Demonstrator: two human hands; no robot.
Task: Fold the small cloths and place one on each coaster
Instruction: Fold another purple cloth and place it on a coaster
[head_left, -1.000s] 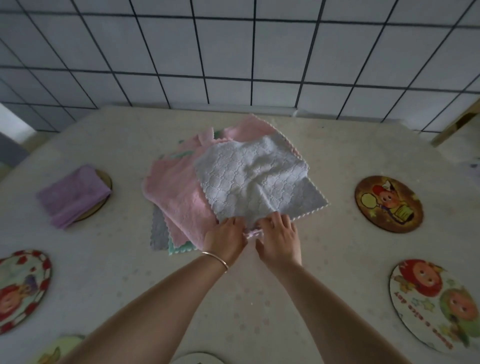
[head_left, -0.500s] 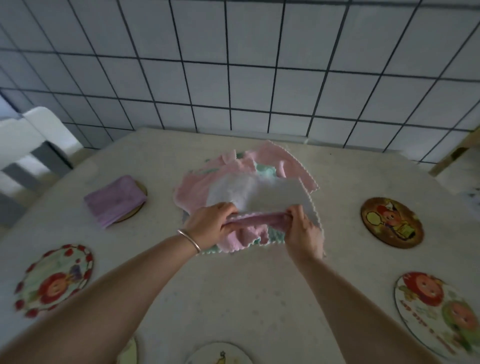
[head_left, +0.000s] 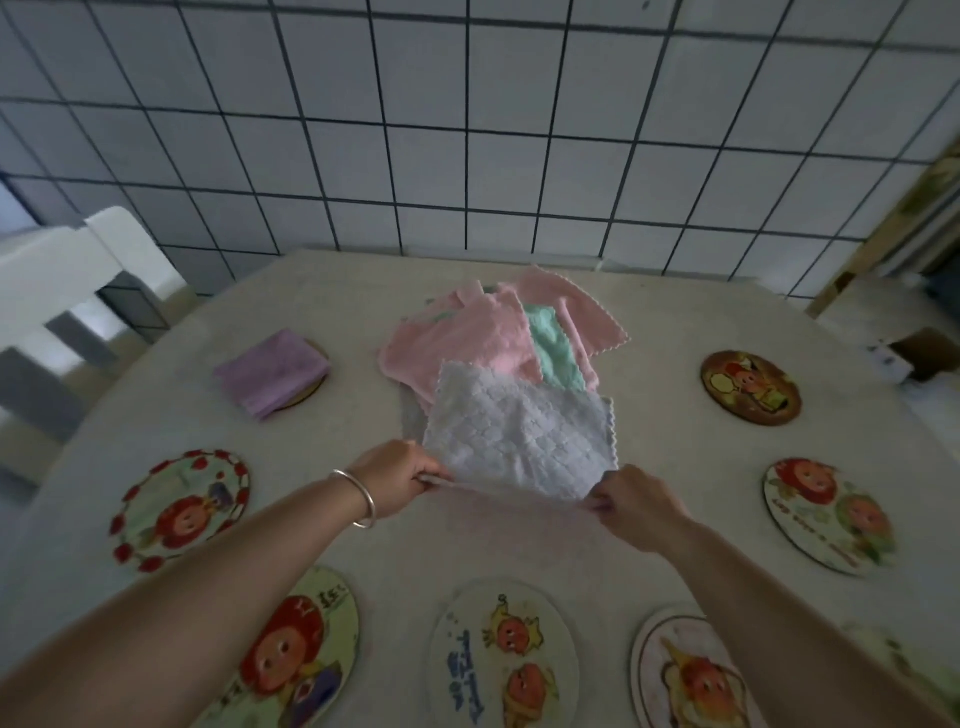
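Observation:
I hold a grey-white cloth (head_left: 519, 436) stretched between both hands, just in front of the pile. My left hand (head_left: 397, 478) pinches its near left corner and my right hand (head_left: 631, 501) pinches its near right corner. The far part of the cloth rests against the pile of pink cloths (head_left: 467, 338) and a mint cloth (head_left: 553, 345) at the table's middle. A folded purple cloth (head_left: 272, 371) lies on a coaster (head_left: 317, 384) at the left. Round picture coasters lie around: one (head_left: 750, 387) at the right, another (head_left: 828, 514) nearer right, one (head_left: 179, 509) at the left.
Three more picture coasters (head_left: 504, 660) line the near table edge, with one (head_left: 301, 649) to its left and one (head_left: 691, 675) to its right. A white chair (head_left: 67, 291) stands at the far left. A tiled wall (head_left: 467, 130) backs the table. Boxes sit at the far right.
My hands pulled the grey-white cloth off the pile toward me and moved apart, stretching its near edge. The view pulled back, showing the near coasters.

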